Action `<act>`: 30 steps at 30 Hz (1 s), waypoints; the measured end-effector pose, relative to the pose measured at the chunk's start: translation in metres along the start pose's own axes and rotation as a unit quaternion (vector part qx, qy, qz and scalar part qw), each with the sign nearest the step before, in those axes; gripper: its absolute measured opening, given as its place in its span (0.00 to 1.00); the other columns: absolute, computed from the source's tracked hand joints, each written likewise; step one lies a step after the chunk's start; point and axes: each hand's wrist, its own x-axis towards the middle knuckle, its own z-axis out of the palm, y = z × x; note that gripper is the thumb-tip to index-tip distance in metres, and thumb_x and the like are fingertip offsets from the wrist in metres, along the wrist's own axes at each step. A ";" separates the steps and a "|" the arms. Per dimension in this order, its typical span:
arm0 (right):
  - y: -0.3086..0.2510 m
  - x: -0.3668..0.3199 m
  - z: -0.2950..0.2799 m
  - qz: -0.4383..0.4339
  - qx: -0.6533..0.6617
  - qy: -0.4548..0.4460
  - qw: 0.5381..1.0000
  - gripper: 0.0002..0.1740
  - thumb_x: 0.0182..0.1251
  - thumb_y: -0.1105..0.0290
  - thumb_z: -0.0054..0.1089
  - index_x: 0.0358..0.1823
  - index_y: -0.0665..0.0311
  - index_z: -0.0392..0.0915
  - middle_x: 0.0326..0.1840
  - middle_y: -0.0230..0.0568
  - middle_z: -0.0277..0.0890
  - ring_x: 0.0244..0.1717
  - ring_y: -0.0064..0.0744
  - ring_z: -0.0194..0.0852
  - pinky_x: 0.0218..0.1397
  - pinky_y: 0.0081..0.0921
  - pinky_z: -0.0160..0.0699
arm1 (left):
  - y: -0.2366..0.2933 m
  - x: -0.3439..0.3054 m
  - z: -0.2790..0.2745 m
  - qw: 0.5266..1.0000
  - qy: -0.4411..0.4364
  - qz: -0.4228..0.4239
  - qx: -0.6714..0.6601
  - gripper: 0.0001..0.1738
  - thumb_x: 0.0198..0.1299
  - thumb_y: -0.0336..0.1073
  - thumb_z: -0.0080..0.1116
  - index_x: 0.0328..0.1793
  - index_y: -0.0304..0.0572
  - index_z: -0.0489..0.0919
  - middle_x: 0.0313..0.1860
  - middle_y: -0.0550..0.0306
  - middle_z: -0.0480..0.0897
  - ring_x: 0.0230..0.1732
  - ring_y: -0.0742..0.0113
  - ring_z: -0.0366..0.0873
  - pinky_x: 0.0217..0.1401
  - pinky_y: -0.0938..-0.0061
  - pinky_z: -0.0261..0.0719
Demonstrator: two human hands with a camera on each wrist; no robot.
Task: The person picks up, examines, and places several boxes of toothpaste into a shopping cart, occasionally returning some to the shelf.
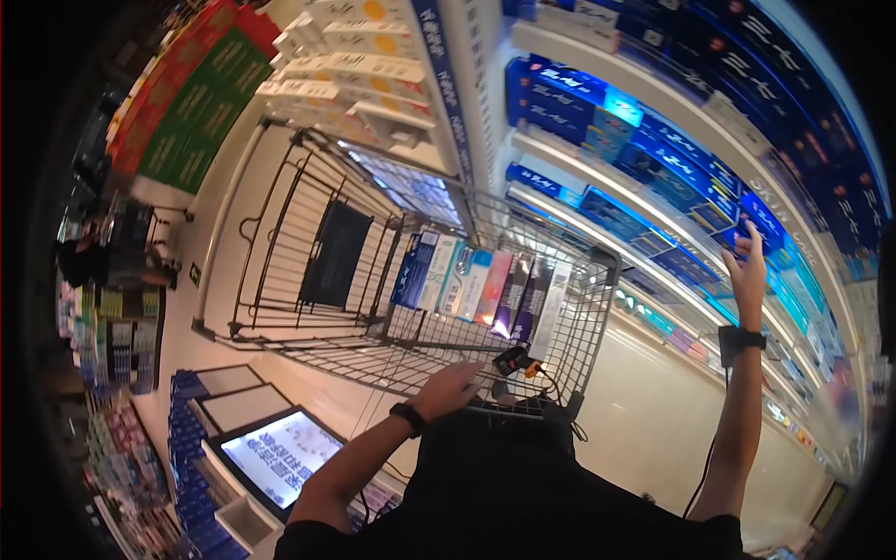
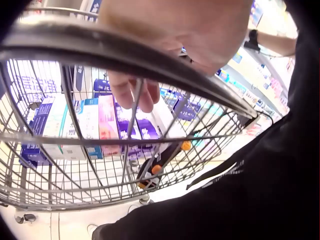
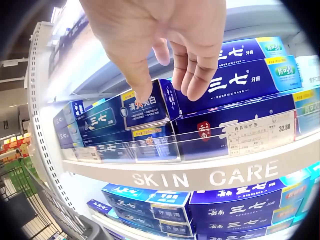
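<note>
My right hand (image 1: 748,271) is raised toward the shelf on the right. In the right wrist view, that hand (image 3: 165,45) has its thumb and bent fingers apart, in front of stacked dark blue toothpaste boxes (image 3: 142,111); whether it touches one I cannot tell. Beside them lie wider blue boxes (image 3: 235,80). My left hand (image 1: 446,390) rests at the near edge of a wire shopping cart (image 1: 308,359). In the left wrist view, the left hand's fingers (image 2: 135,94) hang loosely beyond the cart's thick bar (image 2: 115,45). Several upright boxes (image 2: 82,125) stand inside the cart.
A black and orange item (image 1: 518,362) lies in the cart near my body. On the left stand a lit display screen (image 1: 280,457) and stacked blue boxes (image 1: 187,457). Green and red cartons (image 1: 201,112) are farther off, near another person (image 1: 89,261). Shelves run along the right.
</note>
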 end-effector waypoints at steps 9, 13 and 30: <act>-0.039 -0.135 -0.016 0.119 0.019 -0.080 0.989 0.34 0.64 0.78 0.60 0.71 0.57 0.61 0.50 0.41 0.75 0.52 0.32 0.75 0.51 0.31 0.78 | -0.116 0.090 -0.100 0.983 0.094 -0.116 -0.103 0.29 0.57 0.43 0.63 0.62 0.34 0.74 0.46 0.42 0.82 0.47 0.50 0.81 0.52 0.63 0.79; -0.067 -0.188 -0.025 0.194 -0.017 -0.099 0.976 0.31 0.63 0.80 0.57 0.70 0.61 0.63 0.48 0.41 0.75 0.49 0.30 0.75 0.47 0.27 0.79 | -0.223 0.135 -0.126 0.962 0.139 -0.221 -0.083 0.28 0.56 0.41 0.63 0.61 0.35 0.74 0.44 0.42 0.83 0.46 0.51 0.82 0.50 0.62 0.79; -0.113 -0.314 -0.017 0.406 -0.238 -0.231 0.851 0.24 0.65 0.58 0.66 0.55 0.69 0.77 0.38 0.43 0.81 0.37 0.33 0.75 0.45 0.31 0.76 | -0.372 0.217 -0.066 0.933 0.149 -0.325 -0.037 0.44 0.48 0.37 0.73 0.71 0.47 0.62 0.53 0.40 0.79 0.54 0.45 0.79 0.57 0.57 0.78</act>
